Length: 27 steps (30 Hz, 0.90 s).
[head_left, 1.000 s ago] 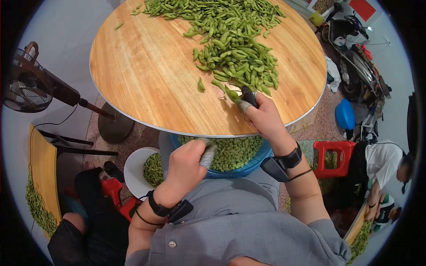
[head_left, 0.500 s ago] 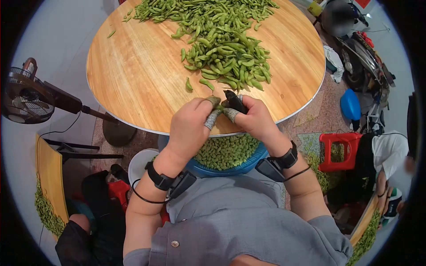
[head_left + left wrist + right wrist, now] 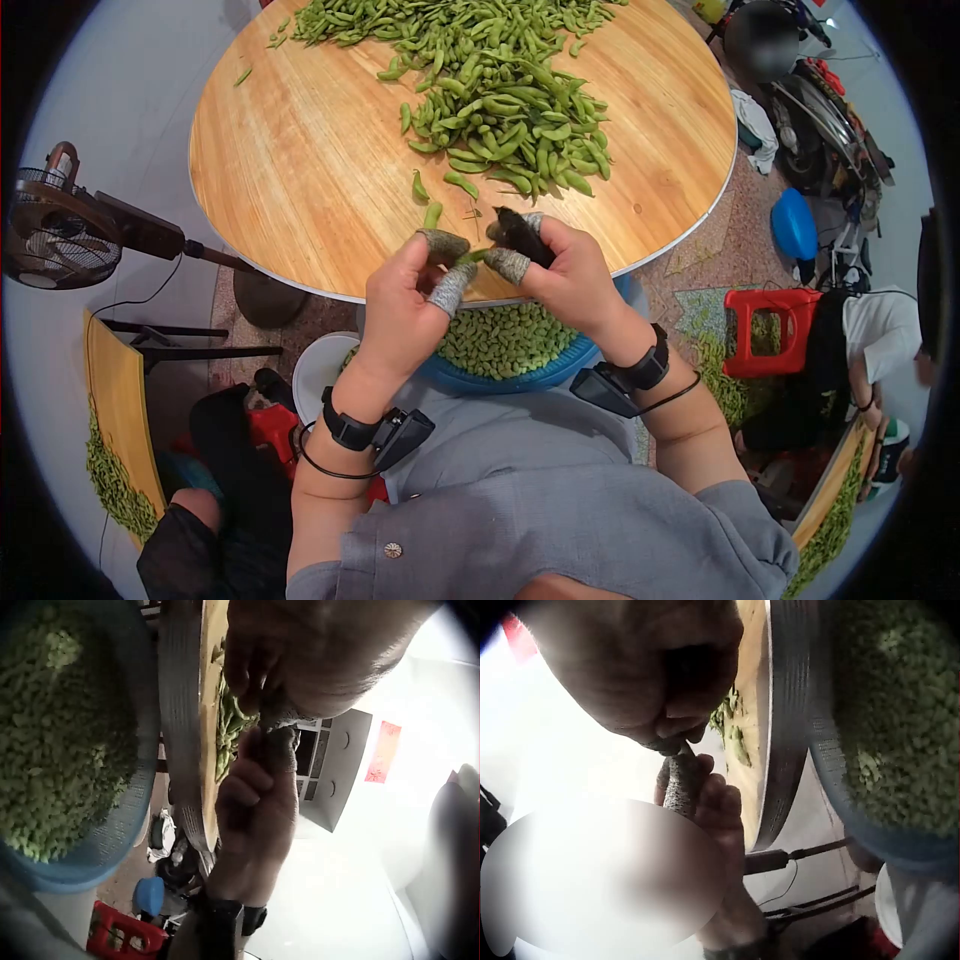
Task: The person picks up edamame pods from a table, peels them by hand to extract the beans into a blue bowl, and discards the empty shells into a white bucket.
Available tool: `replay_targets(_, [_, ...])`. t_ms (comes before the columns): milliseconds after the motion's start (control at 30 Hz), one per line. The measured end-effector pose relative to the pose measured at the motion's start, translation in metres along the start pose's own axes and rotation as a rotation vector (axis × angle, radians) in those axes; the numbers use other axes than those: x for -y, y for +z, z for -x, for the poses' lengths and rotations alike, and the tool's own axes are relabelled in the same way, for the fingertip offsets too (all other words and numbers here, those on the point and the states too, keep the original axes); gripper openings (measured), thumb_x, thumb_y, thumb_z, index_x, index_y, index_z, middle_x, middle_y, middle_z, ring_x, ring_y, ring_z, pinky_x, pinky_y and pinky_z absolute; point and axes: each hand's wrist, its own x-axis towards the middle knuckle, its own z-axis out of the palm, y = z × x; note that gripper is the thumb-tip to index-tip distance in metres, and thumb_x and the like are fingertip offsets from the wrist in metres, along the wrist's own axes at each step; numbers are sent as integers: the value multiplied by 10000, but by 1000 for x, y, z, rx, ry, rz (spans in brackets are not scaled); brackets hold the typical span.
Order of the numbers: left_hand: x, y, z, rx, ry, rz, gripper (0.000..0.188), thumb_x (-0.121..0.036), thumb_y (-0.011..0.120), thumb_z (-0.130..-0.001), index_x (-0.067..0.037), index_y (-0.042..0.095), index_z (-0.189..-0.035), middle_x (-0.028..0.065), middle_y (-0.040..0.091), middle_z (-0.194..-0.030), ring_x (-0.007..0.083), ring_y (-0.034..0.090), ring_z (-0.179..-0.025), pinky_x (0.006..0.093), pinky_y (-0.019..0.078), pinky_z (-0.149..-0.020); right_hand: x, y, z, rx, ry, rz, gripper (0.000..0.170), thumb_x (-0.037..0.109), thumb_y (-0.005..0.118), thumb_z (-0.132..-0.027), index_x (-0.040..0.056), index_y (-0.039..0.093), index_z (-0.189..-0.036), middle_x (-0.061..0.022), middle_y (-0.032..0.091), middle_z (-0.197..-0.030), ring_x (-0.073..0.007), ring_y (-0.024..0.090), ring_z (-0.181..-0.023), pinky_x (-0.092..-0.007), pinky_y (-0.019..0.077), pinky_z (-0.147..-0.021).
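Note:
My left hand (image 3: pixel 400 300), with grey wrapping on the thumb and index finger, pinches a green soybean pod (image 3: pixel 433 214) whose end pokes up past the fingertips. Opposite it, the wrapped thumb of my right hand (image 3: pixel 570 275) meets the left thumb, and a bit of green pod shows between them. Something black (image 3: pixel 517 232) covers the right index finger. Both hands are held over the near edge of the round wooden table (image 3: pixel 300 170). A pile of soybean pods (image 3: pixel 510 120) spreads beyond them. Below the edge, a blue basin (image 3: pixel 560 365) holds shelled green beans (image 3: pixel 500 345).
A white bucket (image 3: pixel 318 372) stands at the lower left, near a standing fan (image 3: pixel 70 220). On the right are a red stool (image 3: pixel 770 335), a blue basin (image 3: pixel 795 223) and a parked scooter (image 3: pixel 830 130). Other people sit at both sides by tables with pods.
My left hand has risen from over the basin to meet the right hand at the table edge. The right hand has drawn back from the pile with a pod, now between both hands.

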Motion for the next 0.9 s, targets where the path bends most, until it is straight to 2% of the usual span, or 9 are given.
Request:
replay_targets(100, [-2,-2,4,80,-20,222,199,-17,654,-832,-9,587,-1020,16,620,-868,77,580,-751,215,478,-643,11,-5,6,150,102,-46,265,91,671,-825,1,619,-1069,21,625,-827,-42,540,-729,-215,451,-634])
replay_targets(167, [-8,0,8,-14,-58,543,238,-7,640,-841,-3,580,-1071,38,631,-923,96,607,-788,225,499,-686,16,-2,13,133,168,-148,229,117,683,-812,7,625,-1004,17,617,-781,-41,530,-701,-227,452,-613])
replay_targets(267, [-10,3,14,-69,-125,699,258,-49,598,-885,3,564,-1136,49,633,-980,109,624,-829,241,516,-711,18,6,23,46,188,-274,203,141,697,-793,15,623,-934,-2,611,-733,-59,526,-656,-250,453,-585])
replay_targets(333, [-5,6,22,71,-210,710,256,-79,574,-907,2,565,-1150,44,635,-974,108,624,-834,238,512,-710,15,11,31,-23,147,-299,205,140,698,-788,16,616,-929,-18,613,-730,-77,532,-640,-261,452,-578])
replay_targets(400, [-3,10,32,256,-272,680,266,-150,525,-947,1,575,-1161,22,639,-933,99,620,-823,221,498,-686,5,16,39,-140,-143,118,215,114,688,-765,15,605,-936,-87,625,-764,-176,590,-644,-293,471,-593])
replay_targets(433, [-3,13,35,255,-273,679,266,-150,525,-947,1,575,-1161,22,639,-933,99,620,-823,221,498,-686,4,18,43,-139,-142,116,215,114,688,-765,15,605,-936,-87,625,-764,-176,590,-644,-293,471,-593])
replay_targets(533, [2,20,41,167,-215,640,237,-132,543,-936,-3,582,-1131,15,636,-894,69,594,-747,198,472,-629,0,17,51,-79,-267,319,255,89,639,-748,8,591,-985,-162,620,-856,-329,625,-755,-344,501,-652])
replay_targets(667, [2,17,48,30,-253,554,208,-79,560,-919,-9,564,-1115,-5,597,-834,51,539,-654,188,443,-578,-2,16,63,-9,-123,166,316,84,588,-791,-1,558,-1094,-174,627,-899,-333,635,-814,-352,504,-709])
replay_targets(900, [2,15,52,191,-244,529,203,-65,527,-928,-4,574,-1117,-20,569,-772,44,505,-622,195,426,-564,21,-1,70,185,-75,31,423,48,473,-839,-7,468,-1258,-188,634,-987,-305,645,-920,-347,494,-802])
